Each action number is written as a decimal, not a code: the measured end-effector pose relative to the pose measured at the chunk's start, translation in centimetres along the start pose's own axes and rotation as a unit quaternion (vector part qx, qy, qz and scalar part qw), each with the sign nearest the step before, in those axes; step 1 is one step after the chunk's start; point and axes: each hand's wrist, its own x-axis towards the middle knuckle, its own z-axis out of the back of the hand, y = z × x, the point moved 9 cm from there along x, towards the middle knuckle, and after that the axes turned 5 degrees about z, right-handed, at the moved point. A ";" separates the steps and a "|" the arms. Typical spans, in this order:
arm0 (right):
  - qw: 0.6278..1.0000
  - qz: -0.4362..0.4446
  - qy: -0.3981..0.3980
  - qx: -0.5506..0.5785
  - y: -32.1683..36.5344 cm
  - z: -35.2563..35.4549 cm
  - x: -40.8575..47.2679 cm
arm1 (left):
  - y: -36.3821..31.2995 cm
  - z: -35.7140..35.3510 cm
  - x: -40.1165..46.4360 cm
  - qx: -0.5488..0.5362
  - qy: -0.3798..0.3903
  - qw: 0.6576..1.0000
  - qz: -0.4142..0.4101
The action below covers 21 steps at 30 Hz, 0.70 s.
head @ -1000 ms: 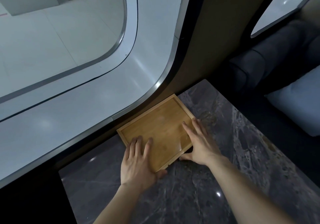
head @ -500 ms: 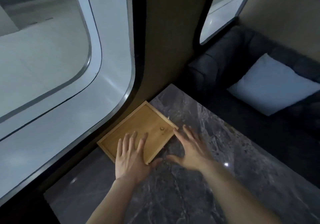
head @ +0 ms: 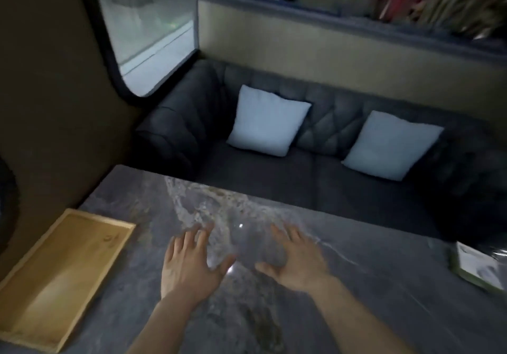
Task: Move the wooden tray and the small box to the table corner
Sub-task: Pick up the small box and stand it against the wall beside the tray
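Observation:
The empty wooden tray (head: 63, 271) lies flat at the left of the dark marble table (head: 384, 298), against the wall. A small box (head: 478, 266) with a white top and green sides sits at the table's right edge, partly cut off by the frame. My left hand (head: 189, 263) hovers over the middle of the table, fingers spread, holding nothing, to the right of the tray and apart from it. My right hand (head: 296, 260) is beside it, also spread and empty, well left of the box.
Beyond the table's far edge stands a dark sofa (head: 329, 178) with two pale cushions (head: 267, 123). A brown wall (head: 55, 106) with a rounded window (head: 148, 30) borders the table on the left.
Both hands have come off the tray and moved right over the bare table. The view has swung right, so the tray now sits at the left and the box has come into sight.

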 end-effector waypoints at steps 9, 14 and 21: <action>0.978 -0.164 -0.077 0.104 -28.2 3.2 -12.7 | -23.8 -13.7 -3.0 -0.019 0.106 0.992 -0.069; 0.944 -0.261 -0.125 0.161 -43.0 4.6 -19.5 | -36.6 -21.1 -5.1 -0.092 0.155 0.980 -0.080; 0.829 -0.366 -0.289 0.309 -58.4 3.7 -24.0 | -49.2 -29.9 -4.8 -0.135 0.224 0.961 -0.090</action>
